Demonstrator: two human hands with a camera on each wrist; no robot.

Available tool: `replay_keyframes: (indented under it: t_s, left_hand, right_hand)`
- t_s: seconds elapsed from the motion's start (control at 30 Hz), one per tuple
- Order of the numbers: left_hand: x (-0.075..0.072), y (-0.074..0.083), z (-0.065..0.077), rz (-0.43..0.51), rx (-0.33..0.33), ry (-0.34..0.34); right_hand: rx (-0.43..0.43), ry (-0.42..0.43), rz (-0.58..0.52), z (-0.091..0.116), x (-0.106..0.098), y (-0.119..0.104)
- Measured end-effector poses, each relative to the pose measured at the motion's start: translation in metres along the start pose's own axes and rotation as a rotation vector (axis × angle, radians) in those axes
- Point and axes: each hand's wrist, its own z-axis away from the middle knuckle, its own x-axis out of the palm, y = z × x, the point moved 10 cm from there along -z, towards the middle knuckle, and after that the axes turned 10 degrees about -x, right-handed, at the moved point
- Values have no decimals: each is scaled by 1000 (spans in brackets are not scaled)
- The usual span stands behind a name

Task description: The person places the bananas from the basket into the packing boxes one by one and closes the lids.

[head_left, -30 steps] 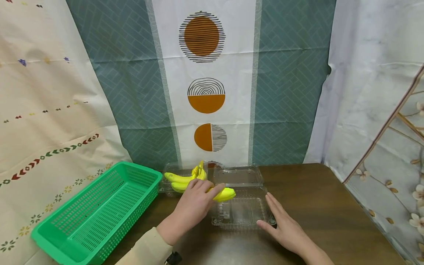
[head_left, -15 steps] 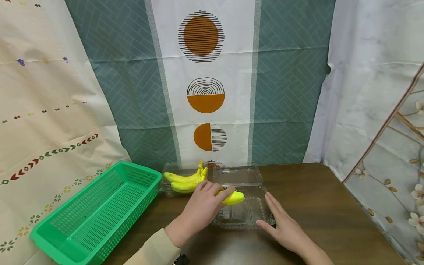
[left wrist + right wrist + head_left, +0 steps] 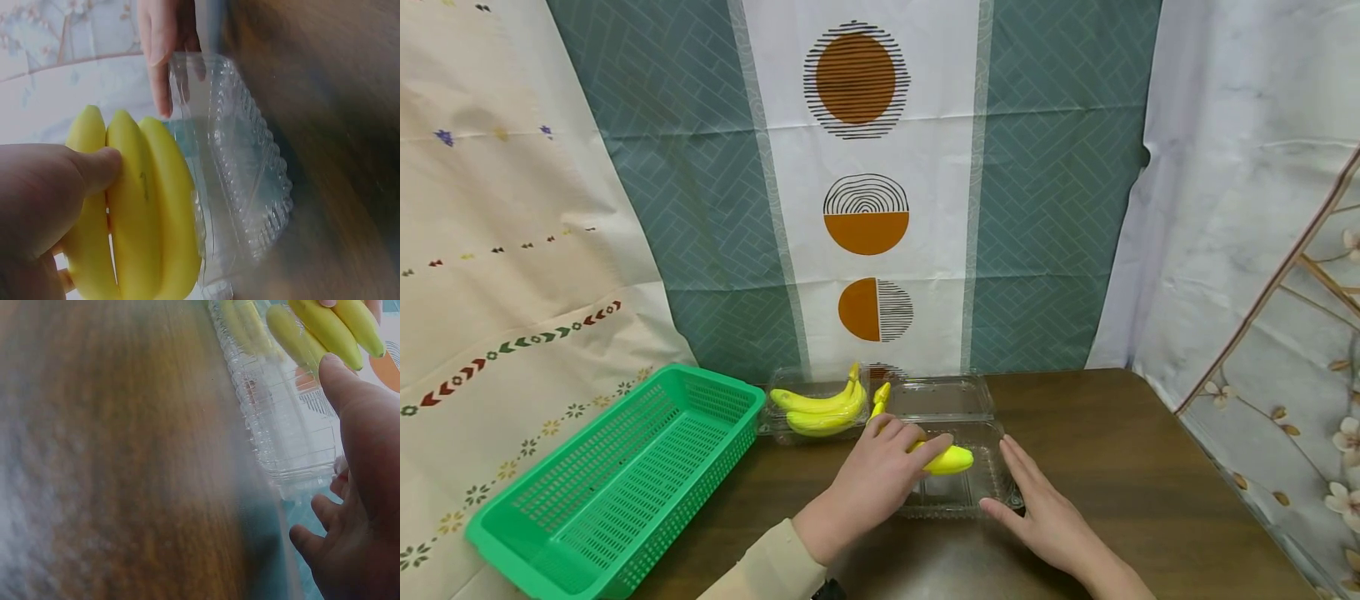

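One bunch of bananas (image 3: 951, 461), gripped by the left hand (image 3: 883, 462) above a clear clamshell container (image 3: 951, 510), long axis slanting from its far-left corner toward the right hand (image 3: 1045, 517), unclenched at the container's right edge.

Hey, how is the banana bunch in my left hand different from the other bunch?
The held bunch is gripped by your left hand and partly hidden by it; the other bunch rests in the left clear container, untouched.
In the head view, the held bunch's tips point right, while the other bunch's tips point left.
Both are yellow, with stem ends pointing away from you.
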Motion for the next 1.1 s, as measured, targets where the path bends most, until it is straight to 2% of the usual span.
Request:
replay_keyframes:
  t_s: [0.2, 0.43, 0.73, 1.1]
  left_hand:
    - [6, 12, -2, -28, 28, -34]
    - [20, 18, -3, -60, 25, -94]
    - [34, 22, -2, -59, 41, -99]
    - [44, 24, -2, -26, 31, -117]
  right_hand:
    - [4, 1, -7, 0, 0, 0]
    - [5, -10, -11, 0, 1, 1]
    - [12, -24, -21, -1, 2, 1]
    - [18, -35, -25, -1, 2, 1]
